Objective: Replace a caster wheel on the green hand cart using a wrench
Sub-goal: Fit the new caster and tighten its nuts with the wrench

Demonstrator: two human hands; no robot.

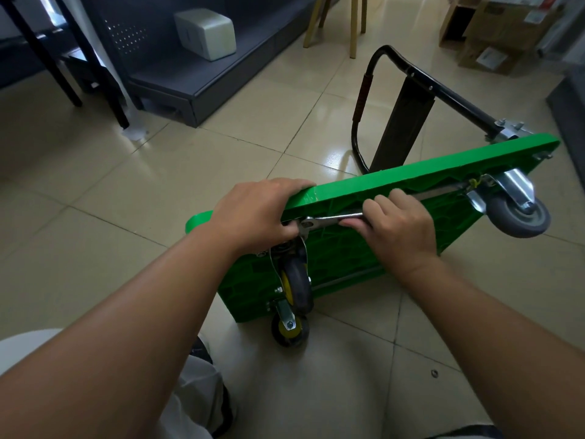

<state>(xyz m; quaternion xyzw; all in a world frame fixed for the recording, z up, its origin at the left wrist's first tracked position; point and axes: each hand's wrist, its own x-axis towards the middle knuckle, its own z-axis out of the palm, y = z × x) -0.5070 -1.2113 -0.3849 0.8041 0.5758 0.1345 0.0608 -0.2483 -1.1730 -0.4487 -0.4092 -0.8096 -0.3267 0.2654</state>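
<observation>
Fingers [373, 206] of your right hand [400, 231] are wrapped round the shaft of the wrench [329, 219]. Those of your left hand [253, 213] are hooked over the top edge of the green hand cart [411, 174]. The cart stands tipped on its long side on the tiled floor [158, 172], ribbed underside toward you, with its black handle [443, 93] reaching out behind it.

The wrench head sits at the mount of the upper near caster [296, 283], just under your left hand. The step looks like working a nut on that mount, though whether it is being loosened or tightened cannot be told.

To do it well, keep your left hand clamped on the top edge so the cart does not rock or slide on the tiles. Seat the wrench squarely on the nut before you pull. Turn in short arcs, since the green ribs leave little room to swing, and keep your knuckles off them. Support the caster as its last fastener comes free.

Counted, largest to smallest:
- One cart, with one handle.
- Three casters in view: one grey caster [519, 213] at the far end, and two with yellow hubs at the near end, the lower near caster [289, 331] touching the floor. A fourth is not seen.
- Two hands.
- One wrench.
- One small round item [434, 372] on the floor by your right forearm, too small to identify.
</observation>
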